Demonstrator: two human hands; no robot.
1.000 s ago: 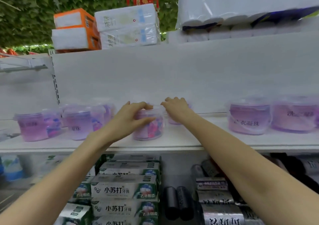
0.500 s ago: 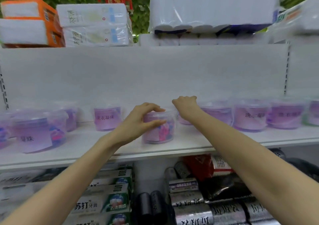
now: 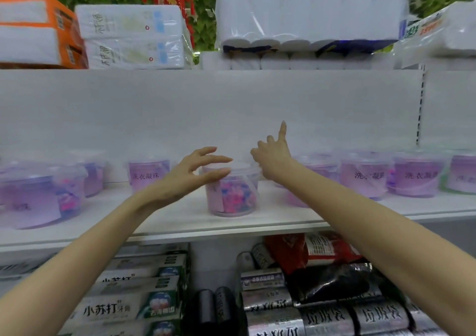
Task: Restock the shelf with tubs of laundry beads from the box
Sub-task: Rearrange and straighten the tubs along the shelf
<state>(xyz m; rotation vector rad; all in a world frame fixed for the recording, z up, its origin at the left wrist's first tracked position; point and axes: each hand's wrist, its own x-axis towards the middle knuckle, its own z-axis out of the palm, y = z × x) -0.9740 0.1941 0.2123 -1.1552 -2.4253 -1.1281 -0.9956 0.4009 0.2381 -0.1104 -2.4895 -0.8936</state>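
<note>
A clear tub of pink and blue laundry beads (image 3: 233,191) stands upright near the front of the white shelf (image 3: 180,222). My left hand (image 3: 192,173) hovers just left of its lid, fingers spread, holding nothing. My right hand (image 3: 274,155) is lifted to the right of the tub, fingers apart and one pointing up, also holding nothing. More purple-labelled tubs line the shelf: several to the right (image 3: 365,174) and others to the left (image 3: 148,173), with a big one at the far left (image 3: 38,196). The box is not in view.
Packs of tissue (image 3: 128,36) and toilet rolls (image 3: 309,18) sit on the top shelf. Below the tub shelf are toothpaste boxes (image 3: 123,307) at left and rolls of bin bags (image 3: 322,315) at right. A white back panel closes the shelf.
Both hands have let go of tubs and lifted off. The left hand opened beside the front tub; the right hand rose from the tub behind and spread its fingers.
</note>
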